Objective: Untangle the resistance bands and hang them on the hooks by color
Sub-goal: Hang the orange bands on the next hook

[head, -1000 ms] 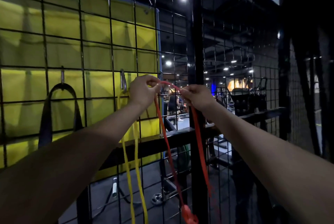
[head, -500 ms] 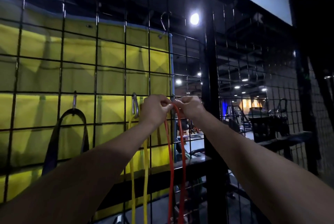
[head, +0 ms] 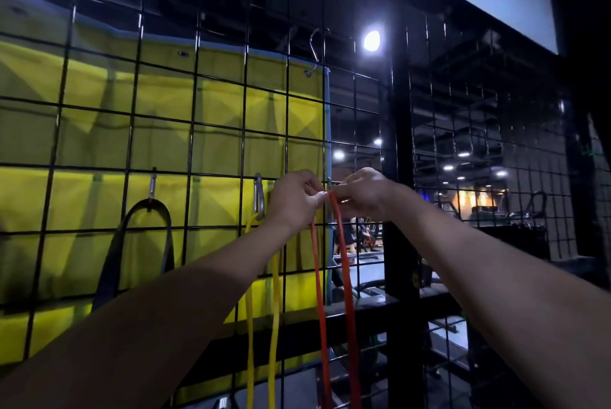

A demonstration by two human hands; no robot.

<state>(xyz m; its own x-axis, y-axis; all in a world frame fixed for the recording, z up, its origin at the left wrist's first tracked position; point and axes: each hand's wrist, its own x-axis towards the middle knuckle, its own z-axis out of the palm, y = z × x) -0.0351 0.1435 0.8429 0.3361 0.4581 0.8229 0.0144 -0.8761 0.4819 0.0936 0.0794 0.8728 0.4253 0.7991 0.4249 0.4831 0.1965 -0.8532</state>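
An orange-red band (head: 345, 276) hangs in a narrow loop against the black wire grid (head: 195, 131). My left hand (head: 294, 200) and my right hand (head: 362, 193) pinch its top together, fingertips touching, at a grid bar where a hook is mostly hidden behind them. Left of that, a yellow band (head: 274, 326) hangs from a metal hook (head: 258, 193). Further left, a black band (head: 139, 236) hangs from another hook (head: 152, 185).
A spare S-hook (head: 314, 51) hangs high on the grid. A yellow tarp (head: 165, 104) lies behind the mesh. A thick black post (head: 401, 243) stands right of my hands, with more mesh and gym equipment beyond.
My hands have come together, closing the orange-red band's loop from wide to narrow, and rose to the grid bar. The view has tilted upward.
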